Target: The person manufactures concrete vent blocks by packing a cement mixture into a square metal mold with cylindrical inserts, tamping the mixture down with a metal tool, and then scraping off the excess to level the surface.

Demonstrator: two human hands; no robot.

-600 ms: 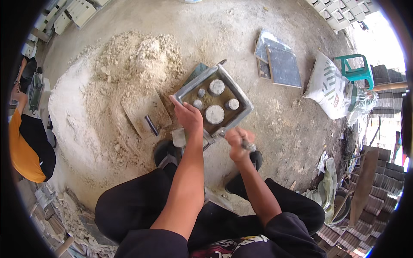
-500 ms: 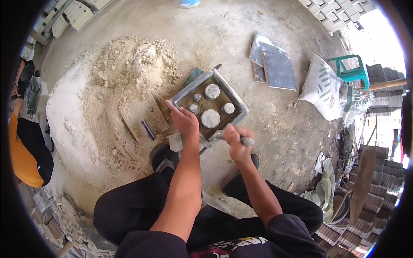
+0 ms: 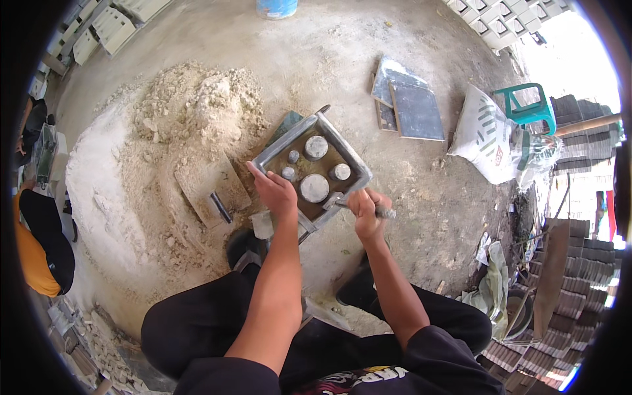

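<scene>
A square grey mould (image 3: 347,136) sits on the ground before me, turned at an angle. Inside it stand several round grey cylinders (image 3: 314,188), some wide and some narrow. My left hand (image 3: 276,194) holds the mould's left side, its fingers along the rim. In my closed right hand (image 3: 367,212) is a short-handled scraper-like tool (image 3: 385,212); its flat grey head reaches inside the mould's near right corner. The exact kind of head is hard to make out. Left of the mould, a flat trowel (image 3: 209,191) with a dark handle rests on the powder.
A heap of pale sandy powder (image 3: 191,105) spreads to the left. Flat dark boards (image 3: 418,110), a white sack (image 3: 484,135) and a green stool (image 3: 526,105) are at the right. Stacked tiles (image 3: 573,289) line the right edge. A person in orange (image 3: 34,263) sits far left.
The right hand has shifted slightly, and the tool's head now shows inside the mould's corner. My left hand stays on the rim. The whole view has moved a little.
</scene>
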